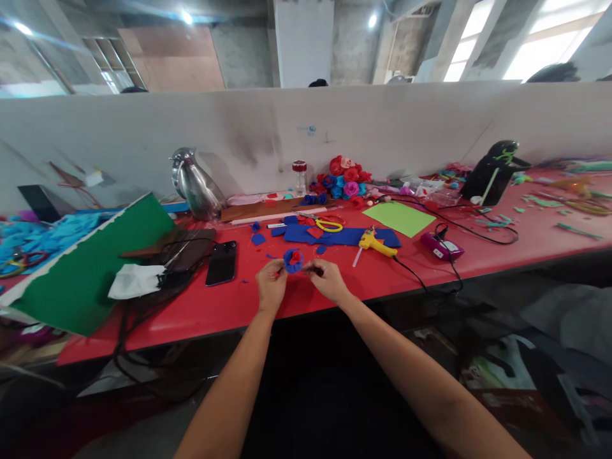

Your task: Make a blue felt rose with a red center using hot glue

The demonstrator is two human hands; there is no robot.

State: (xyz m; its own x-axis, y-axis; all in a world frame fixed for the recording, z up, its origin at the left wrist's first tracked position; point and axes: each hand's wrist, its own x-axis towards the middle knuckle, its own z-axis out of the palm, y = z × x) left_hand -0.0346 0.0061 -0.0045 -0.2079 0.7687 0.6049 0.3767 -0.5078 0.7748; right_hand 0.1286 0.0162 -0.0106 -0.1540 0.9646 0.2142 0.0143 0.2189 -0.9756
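Note:
A small craft flower (292, 261), blue petals around a red centre, is pinched in the fingers of my left hand (271, 284) above the front of the table. Close to its right side, my right hand (329, 280) has its fingers closed together; what they grip, if anything, is too small to tell. Just beyond the hands lie blue strips (344, 237) and yellow-handled scissors (329, 223). A yellow hot glue gun (377, 243) rests to the right, its tip pointing left and a clear glue stick beside it.
A black phone (222, 262) and a green board (102, 268) are on the left. Behind stand a steel jug (197, 185) and a bunch of finished flowers (345, 178). A light green sheet (399, 217), a purple socket block (442, 245) and cables lie right on the red table (306, 299).

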